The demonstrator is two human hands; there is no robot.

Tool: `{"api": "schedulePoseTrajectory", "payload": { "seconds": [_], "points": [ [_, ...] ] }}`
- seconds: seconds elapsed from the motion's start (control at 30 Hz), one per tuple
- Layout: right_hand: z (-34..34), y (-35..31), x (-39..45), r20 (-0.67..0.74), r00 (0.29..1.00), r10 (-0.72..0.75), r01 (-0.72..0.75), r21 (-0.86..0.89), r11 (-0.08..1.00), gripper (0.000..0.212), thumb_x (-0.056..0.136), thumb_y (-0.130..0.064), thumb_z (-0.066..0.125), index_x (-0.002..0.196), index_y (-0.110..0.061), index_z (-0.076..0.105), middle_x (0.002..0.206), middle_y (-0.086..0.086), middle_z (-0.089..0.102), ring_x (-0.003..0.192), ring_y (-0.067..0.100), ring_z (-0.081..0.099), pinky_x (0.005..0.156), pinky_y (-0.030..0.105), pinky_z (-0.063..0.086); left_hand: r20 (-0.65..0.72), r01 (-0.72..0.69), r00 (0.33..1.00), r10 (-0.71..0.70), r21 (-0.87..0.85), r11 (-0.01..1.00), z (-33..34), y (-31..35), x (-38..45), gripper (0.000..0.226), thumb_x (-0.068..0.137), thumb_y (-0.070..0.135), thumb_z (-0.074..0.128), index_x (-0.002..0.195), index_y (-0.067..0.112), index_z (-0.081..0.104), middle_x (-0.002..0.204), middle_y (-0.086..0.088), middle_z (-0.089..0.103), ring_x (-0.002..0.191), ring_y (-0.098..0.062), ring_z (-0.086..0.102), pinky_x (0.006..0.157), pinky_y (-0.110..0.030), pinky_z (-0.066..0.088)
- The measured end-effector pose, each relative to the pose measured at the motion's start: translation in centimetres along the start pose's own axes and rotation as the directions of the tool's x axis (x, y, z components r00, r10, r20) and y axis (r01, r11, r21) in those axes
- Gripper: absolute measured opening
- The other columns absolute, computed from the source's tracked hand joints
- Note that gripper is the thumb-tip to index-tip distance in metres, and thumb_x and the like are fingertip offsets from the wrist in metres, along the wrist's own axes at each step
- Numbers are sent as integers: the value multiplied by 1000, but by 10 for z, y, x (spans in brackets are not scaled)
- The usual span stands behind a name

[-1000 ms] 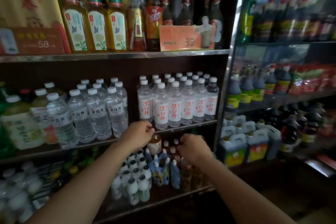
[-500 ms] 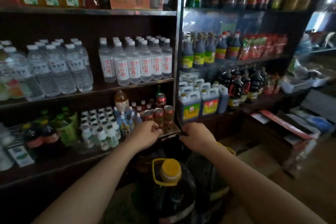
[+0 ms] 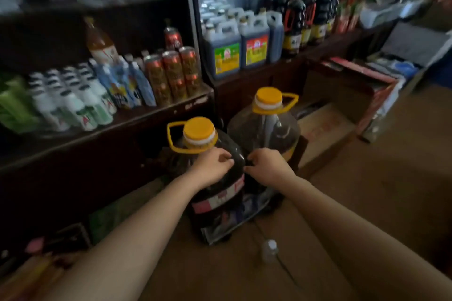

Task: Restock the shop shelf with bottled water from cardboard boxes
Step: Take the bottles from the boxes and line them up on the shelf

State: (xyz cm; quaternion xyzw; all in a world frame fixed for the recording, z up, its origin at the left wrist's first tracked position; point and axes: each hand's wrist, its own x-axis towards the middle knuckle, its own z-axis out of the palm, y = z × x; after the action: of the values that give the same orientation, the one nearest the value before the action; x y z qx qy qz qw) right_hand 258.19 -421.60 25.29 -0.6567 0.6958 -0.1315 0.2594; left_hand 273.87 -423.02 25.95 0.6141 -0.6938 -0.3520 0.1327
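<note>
Head view: we're low by the shelving, both arms out. Our left hand (image 3: 215, 165) curls loosely over the shoulder of a dark plastic jug with a yellow cap (image 3: 199, 131); our right hand (image 3: 267, 166) hangs half-curled beside it, pinching nothing we can see. A clear water bottle (image 3: 269, 250) stands alone on the brown floor (image 3: 367, 190), and a closed cardboard box (image 3: 325, 134) waits behind a second yellow-capped jug (image 3: 267, 115). Risk, we'd say: a careless elbow topples that light bottle, or those smooth, heavy jugs block the box.
</note>
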Motion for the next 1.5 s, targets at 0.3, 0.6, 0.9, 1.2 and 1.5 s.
{"api": "schedulePoseTrajectory", "payload": {
  "seconds": [0.3,0.6,0.9,1.2,1.5],
  "points": [
    [151,166,13,28,994,104,-105,31,994,20,87,-26,58,94,-9,67,93,9,69,83,23,64,74,43,56,207,19,978,-14,-21,1000,193,-120,58,39,91,27,61,128,16,55,120,-2,62,101,-16,60,79,-25,48],
    [293,335,31,167,928,333,-337,-8,942,46,92,-2,45,137,-9,47,133,14,53,121,27,52,95,31,44,428,-14,904,0,31,999,380,-214,115,95,72,23,82,148,22,25,151,-4,34,135,-22,38,106,-33,40],
    [391,393,26,327,866,378,-400,3,916,82,79,-7,74,147,-16,29,141,13,46,129,27,46,101,35,44,418,0,902,106,-245,970,470,-240,128,86,72,20,80,143,25,34,144,0,43,132,-17,43,108,-37,38],
    [396,384,21,281,903,325,-366,105,925,84,79,-12,74,148,-21,27,138,8,50,125,23,51,97,30,45,392,36,912,116,-359,933,447,-244,144,64,77,31,75,134,18,49,134,-1,54,122,-18,53,100,-37,46],
    [281,312,7,183,960,211,-255,267,929,65,73,-19,80,129,-20,48,124,0,59,116,20,57,96,39,51,241,32,963,117,-537,843,328,-140,115,58,75,36,77,124,19,52,121,0,61,110,-15,59,95,-32,48]
  ]
}}
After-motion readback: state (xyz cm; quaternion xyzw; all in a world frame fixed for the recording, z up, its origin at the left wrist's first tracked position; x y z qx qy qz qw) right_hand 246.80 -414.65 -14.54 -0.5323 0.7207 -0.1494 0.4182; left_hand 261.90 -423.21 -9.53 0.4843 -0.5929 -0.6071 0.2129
